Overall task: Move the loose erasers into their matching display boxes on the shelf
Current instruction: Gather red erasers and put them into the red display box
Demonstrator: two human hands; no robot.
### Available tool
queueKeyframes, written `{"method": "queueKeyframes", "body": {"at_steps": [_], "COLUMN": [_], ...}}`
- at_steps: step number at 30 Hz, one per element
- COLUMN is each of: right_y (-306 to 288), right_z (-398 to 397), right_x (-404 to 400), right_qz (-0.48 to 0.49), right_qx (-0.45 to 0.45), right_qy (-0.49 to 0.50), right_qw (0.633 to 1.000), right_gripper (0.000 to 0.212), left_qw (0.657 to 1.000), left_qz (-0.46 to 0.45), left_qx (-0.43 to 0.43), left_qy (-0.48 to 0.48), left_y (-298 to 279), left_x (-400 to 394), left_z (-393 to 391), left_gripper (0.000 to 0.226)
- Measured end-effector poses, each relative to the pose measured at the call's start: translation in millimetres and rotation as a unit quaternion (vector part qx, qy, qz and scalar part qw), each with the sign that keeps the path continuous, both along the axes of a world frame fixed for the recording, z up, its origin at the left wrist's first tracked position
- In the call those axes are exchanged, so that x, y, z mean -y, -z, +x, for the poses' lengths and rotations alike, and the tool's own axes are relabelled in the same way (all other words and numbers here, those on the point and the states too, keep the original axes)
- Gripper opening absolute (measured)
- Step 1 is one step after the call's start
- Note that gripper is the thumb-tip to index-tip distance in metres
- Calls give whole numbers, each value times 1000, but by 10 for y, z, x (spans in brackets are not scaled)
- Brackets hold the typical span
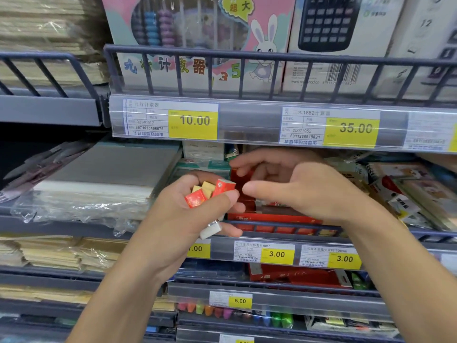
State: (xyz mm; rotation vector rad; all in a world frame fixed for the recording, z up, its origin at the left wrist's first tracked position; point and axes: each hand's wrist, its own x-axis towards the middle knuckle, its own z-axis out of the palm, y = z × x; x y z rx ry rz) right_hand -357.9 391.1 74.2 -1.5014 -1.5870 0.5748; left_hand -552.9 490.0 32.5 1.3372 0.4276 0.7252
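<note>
Left hand: I see the left hand (197, 209) cupped palm-up in front of the shelf (272, 240), clenched loosely around a small cluster of erasers (210, 190) in red wrappers with yellowish ends showing.
White eraser: a white eraser (210, 230) is pinched lower in the same hand, between the lower fingers, just below the red ones.
Right hand: the right hand (296, 186) hovers just beside the left hand, fingers spread and curled, thumb pointing toward the red erasers; I see nothing gripped in it, and I cannot tell whether its fingertips touch the box behind.
Red display box: a red display box (274, 217) sits on the shelf directly behind and under both hands; the hands hide most of its inside, so I cannot make out its contents.
Green-and-white box: a green-and-white box (205, 167) stands just beyond the left hand's fingers, its contents unclear.
Plastic-wrapped stack: a plastic-wrapped stack (99, 179) lies well to the left of the left hand.
Price tags: yellow price tags (277, 254) run along the shelf edge below the hands.
Cut off: both forearms leave the bottom edge.
</note>
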Motion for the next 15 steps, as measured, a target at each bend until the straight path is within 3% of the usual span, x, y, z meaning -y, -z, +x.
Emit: {"method": "queueKeyframes", "body": {"at_steps": [4,15], "right_y": [27,27], "right_z": [-119,-96], "right_x": [78,155], "right_qz": [27,7], "right_qx": [6,-65], "right_qy": [-45,-102], "right_qw": [999,993], "right_gripper": [30,25], "left_qw": [1000,998], "left_qz": [-3,-3], "left_qx": [9,1], "left_qy": [25,69], "left_y": [-19,-3], "left_x": [19,14], "left_z": [19,-8], "left_gripper": [14,37]}}
